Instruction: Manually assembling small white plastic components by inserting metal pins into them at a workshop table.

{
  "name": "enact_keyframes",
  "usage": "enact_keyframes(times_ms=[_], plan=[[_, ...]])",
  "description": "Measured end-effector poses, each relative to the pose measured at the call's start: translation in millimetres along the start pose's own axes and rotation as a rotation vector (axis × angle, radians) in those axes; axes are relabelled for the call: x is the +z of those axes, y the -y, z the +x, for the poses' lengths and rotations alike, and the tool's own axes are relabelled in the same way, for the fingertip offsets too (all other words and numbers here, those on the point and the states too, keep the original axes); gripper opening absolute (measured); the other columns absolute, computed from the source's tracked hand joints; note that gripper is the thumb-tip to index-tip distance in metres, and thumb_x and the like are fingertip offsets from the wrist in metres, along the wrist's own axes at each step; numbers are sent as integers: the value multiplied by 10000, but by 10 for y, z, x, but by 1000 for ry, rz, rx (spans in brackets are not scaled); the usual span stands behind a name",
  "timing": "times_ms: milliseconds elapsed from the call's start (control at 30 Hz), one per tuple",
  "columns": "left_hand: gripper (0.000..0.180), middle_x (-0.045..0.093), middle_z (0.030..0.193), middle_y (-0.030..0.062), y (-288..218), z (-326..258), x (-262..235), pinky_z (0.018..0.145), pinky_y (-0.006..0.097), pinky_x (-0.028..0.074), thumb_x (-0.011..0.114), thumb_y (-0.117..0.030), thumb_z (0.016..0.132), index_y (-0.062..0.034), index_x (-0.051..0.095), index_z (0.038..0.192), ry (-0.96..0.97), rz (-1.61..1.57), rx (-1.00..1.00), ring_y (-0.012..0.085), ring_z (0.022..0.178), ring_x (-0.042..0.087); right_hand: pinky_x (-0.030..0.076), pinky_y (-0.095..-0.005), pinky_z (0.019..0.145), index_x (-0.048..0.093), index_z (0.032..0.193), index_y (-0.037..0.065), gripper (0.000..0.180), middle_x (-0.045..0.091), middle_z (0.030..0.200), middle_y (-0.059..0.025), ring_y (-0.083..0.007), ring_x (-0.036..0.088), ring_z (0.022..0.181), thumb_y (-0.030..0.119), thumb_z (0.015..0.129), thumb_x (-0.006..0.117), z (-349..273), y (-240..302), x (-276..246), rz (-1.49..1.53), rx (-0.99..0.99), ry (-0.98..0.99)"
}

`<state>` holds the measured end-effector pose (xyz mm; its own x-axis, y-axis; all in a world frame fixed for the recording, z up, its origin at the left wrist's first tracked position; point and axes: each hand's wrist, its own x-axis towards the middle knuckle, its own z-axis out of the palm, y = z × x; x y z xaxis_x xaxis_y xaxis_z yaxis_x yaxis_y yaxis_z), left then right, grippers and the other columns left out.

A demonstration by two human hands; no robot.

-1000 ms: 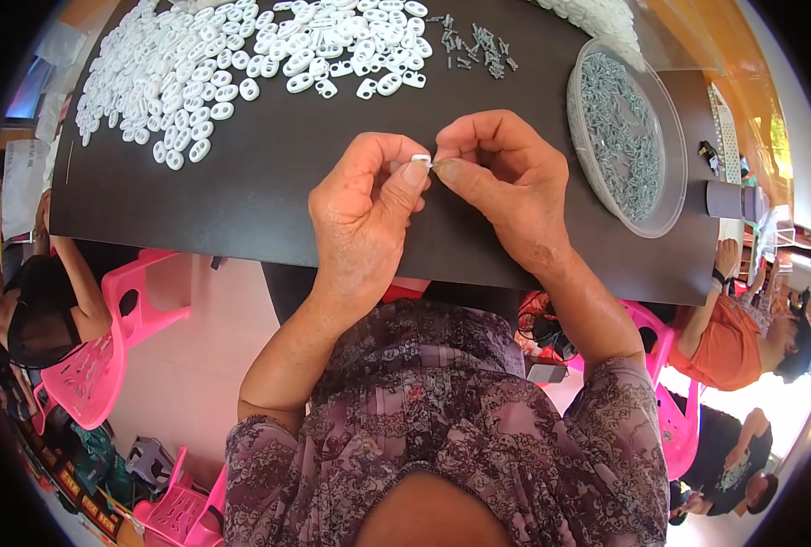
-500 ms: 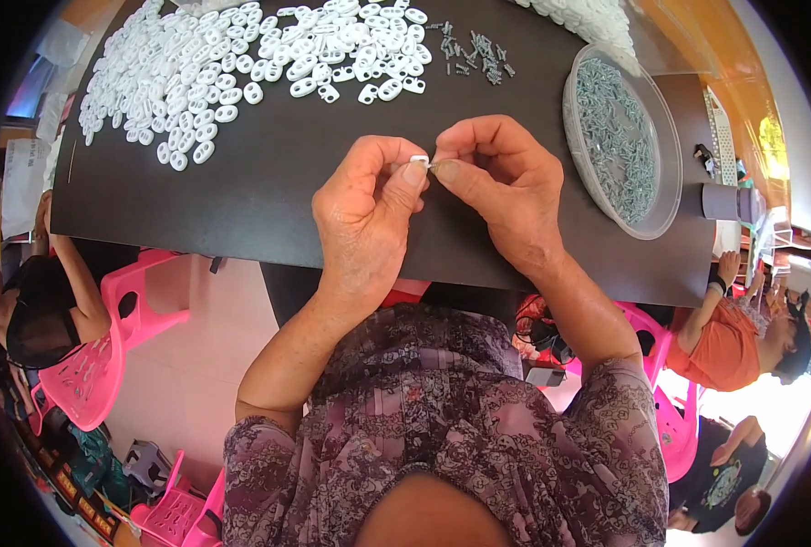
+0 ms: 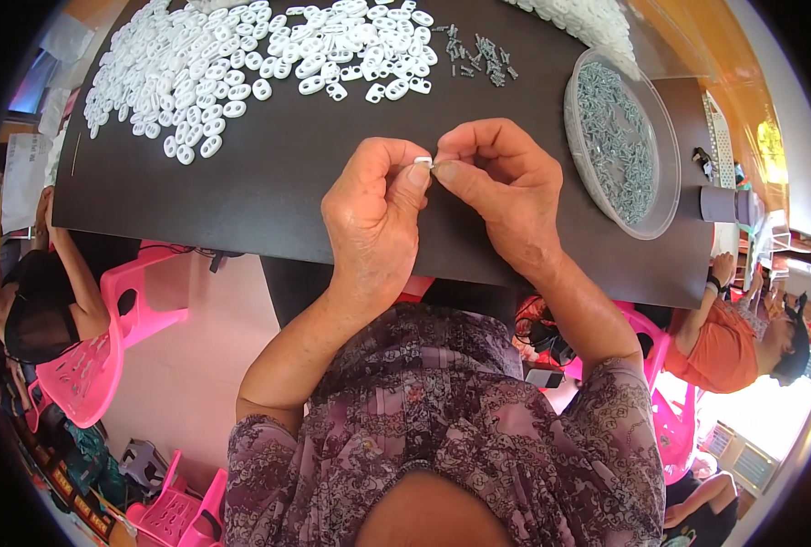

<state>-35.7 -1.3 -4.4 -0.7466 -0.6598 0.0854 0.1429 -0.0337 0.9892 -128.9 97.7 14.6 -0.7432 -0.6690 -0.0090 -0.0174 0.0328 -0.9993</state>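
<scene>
My left hand [image 3: 373,214] is closed, pinching a small white plastic piece [image 3: 423,160] between thumb and forefinger. Tip to tip with it, my right hand [image 3: 513,191] is pinched shut at the piece's right side. Whatever sits between my right thumb and forefinger is too small and covered to name. Both hands hover over the dark table's near part. Beyond them lies a heap of white oval plastic pieces [image 3: 173,77] with two holes, and a second heap [image 3: 360,50] of similar pieces, some showing open loops.
Small grey ribbed metal parts [image 3: 492,62], perhaps springs, lie loose on the dark table [image 3: 268,187]. A round clear tub [image 3: 668,173] at the right holds many more. White pieces fill a plastic container [image 3: 597,23] behind. Pink chairs [image 3: 86,374] and other people sit at both sides.
My left hand has shifted slightly right, bringing the white piece closer against my right fingertips. The right hand has hardly moved.
</scene>
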Motion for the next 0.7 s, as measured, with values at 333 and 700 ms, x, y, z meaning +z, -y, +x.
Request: enact_keyframes(times_ms=[333, 700], plan=[[49, 527, 700, 53, 68, 4, 3, 532, 247, 418, 578, 12, 842, -15, 537, 838, -28, 208, 161, 115, 581, 486, 462, -200, 715, 594, 953, -19, 162, 613, 864, -25, -68, 565, 785, -20, 796, 637, -55, 23, 68, -5, -15, -40], [43, 515, 705, 21, 95, -7, -17, 528, 218, 399, 567, 0, 863, -11, 538, 833, -61, 152, 193, 73, 587, 463, 450, -187, 658, 604, 922, -14, 128, 599, 814, -3, -42, 534, 735, 5, 798, 633, -67, 69, 159, -12, -28, -68]])
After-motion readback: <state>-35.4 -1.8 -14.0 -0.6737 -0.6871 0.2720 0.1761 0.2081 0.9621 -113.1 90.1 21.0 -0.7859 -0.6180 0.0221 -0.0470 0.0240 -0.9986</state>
